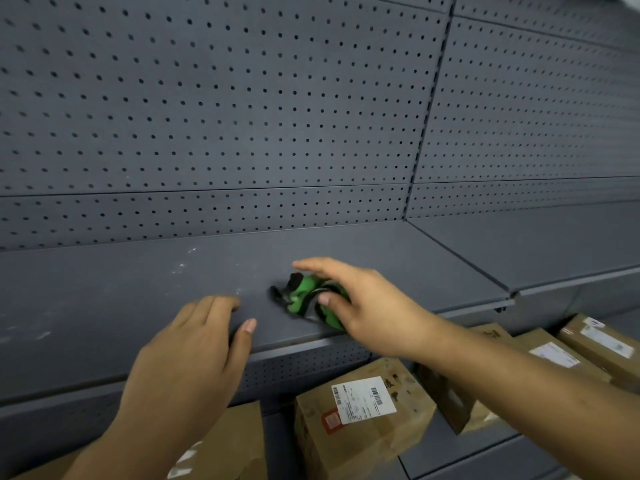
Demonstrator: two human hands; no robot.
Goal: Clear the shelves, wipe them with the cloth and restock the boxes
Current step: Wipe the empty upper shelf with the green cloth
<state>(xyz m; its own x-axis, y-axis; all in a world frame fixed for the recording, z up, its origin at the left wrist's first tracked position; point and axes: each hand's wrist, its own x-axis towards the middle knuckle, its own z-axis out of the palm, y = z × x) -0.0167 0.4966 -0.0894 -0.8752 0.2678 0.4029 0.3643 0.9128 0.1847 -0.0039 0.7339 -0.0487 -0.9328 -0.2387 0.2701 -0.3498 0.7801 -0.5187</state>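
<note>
Five cardboard boxes [363, 410] at least, nearest, down on the lower shelf [467, 452]. Above, left hand [194, 344] flat on the upper shelf [104, 306] edge, fingers straight, holding nothing; just beyond, right hand [370, 303] pressing one green cloth [303, 289] down, fingers spread. Soft, light, bunches easily: best pinned under the palm at its crumpled middle.

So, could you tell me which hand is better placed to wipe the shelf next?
The right hand: it rests on the cloth on the shelf. The left hand lies bare on the shelf's front edge, apart from the cloth.
</note>
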